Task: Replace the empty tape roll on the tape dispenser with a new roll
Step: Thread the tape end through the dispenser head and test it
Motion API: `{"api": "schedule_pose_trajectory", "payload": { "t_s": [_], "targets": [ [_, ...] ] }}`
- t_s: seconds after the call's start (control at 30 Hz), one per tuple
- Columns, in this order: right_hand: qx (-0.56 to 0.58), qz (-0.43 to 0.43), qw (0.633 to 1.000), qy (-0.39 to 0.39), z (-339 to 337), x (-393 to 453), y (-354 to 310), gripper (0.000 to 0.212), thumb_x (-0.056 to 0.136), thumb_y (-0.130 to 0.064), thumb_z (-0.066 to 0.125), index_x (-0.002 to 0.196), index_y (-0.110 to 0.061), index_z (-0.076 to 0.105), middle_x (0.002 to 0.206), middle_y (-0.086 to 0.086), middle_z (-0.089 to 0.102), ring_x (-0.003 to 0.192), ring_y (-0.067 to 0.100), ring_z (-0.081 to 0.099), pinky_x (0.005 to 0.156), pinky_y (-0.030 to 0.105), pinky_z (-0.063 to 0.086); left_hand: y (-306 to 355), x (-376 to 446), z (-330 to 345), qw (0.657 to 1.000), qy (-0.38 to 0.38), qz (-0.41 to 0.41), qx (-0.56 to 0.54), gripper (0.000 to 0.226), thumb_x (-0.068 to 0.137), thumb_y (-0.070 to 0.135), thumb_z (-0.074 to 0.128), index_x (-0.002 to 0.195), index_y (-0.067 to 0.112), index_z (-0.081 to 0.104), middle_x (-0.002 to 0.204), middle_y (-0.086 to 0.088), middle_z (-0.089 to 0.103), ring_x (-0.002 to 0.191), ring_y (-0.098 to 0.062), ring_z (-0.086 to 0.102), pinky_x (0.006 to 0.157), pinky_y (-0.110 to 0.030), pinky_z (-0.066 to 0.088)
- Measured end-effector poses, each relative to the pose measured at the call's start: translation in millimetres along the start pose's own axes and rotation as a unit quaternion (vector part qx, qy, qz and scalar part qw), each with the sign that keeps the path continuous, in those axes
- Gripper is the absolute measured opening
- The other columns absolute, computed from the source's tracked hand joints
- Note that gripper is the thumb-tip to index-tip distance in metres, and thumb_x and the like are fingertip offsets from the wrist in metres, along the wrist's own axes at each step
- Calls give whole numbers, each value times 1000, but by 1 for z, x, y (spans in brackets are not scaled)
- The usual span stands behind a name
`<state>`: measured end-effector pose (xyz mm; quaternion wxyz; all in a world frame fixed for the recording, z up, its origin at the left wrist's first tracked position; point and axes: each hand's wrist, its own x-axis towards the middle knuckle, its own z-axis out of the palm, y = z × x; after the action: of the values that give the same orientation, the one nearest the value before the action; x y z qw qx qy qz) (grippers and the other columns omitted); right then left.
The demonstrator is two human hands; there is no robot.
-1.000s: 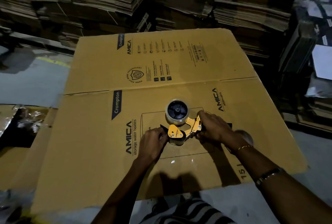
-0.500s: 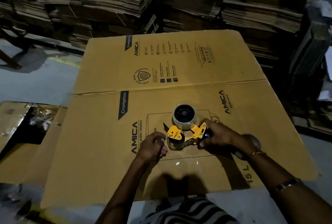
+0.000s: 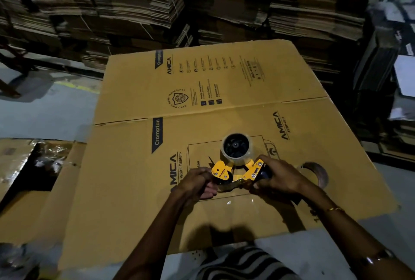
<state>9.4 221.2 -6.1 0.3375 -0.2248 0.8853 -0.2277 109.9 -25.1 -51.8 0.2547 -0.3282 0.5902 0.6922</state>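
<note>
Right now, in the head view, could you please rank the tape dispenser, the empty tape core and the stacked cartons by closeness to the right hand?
1. tape dispenser, gripped by the right hand.
2. empty tape core, just right of it.
3. stacked cartons, far behind.

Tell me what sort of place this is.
Probably a packing warehouse or carton store. Stacks of flattened cartons fill the background, a large flat printed carton serves as the work surface on a bare floor, and a yellow tape dispenser is being handled.
</note>
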Motion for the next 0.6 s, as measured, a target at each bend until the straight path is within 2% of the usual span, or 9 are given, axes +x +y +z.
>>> {"api": "schedule_pose_trajectory", "payload": {
  "t_s": [0.13, 0.23, 0.33, 0.47, 0.6],
  "targets": [
    [-5, 8, 1000, 21, 6, -17, -2, 50, 85, -21, 76, 126, -35, 50, 111, -12, 65, 103, 9, 62, 77, 22, 45, -2, 0, -1, 1000, -17, -15, 1, 21, 100, 21, 52, 115, 10, 64, 84, -15, 72, 83, -25, 74, 77, -34, 59],
    [-14, 15, 999, 43, 15, -34, -4, 51, 85, -23, 75, 120, -45, 45, 113, -10, 69, 104, 12, 66, 83, 33, 54, -3, 0, 0, 999, -31, -16, 7, 20, 99, 20, 54, 113, 9, 64, 87, -16, 72, 84, -27, 73, 81, -37, 60],
    [-24, 15, 997, 76, 27, -52, -6, 53, 83, -26, 75, 123, -44, 45, 110, -8, 72, 100, 15, 67, 81, 41, 56, -8, 1, 0, 998, -55, -14, 6, 13, 100, 14, 52, 105, 7, 62, 84, -16, 70, 78, -26, 70, 81, -39, 59],
    [-18, 16, 993, 117, 45, -76, -8, 49, 80, -34, 73, 114, -52, 42, 102, -12, 69, 92, 16, 66, 73, 43, 56, -15, 3, 1, 997, -71, 1, 39, 5, 97, 4, 55, 100, 5, 59, 75, -14, 68, 68, -21, 70, 68, -33, 61],
    [-46, -2, 987, 155, 61, -98, -9, 47, 84, -34, 73, 106, -54, 37, 99, -15, 64, 85, 18, 62, 66, 35, 48, -26, 0, 9, 994, -80, 8, 70, 20, 89, -11, 57, 101, 5, 58, 82, -12, 67, 62, -16, 69, 59, -28, 59]
  ]
}}
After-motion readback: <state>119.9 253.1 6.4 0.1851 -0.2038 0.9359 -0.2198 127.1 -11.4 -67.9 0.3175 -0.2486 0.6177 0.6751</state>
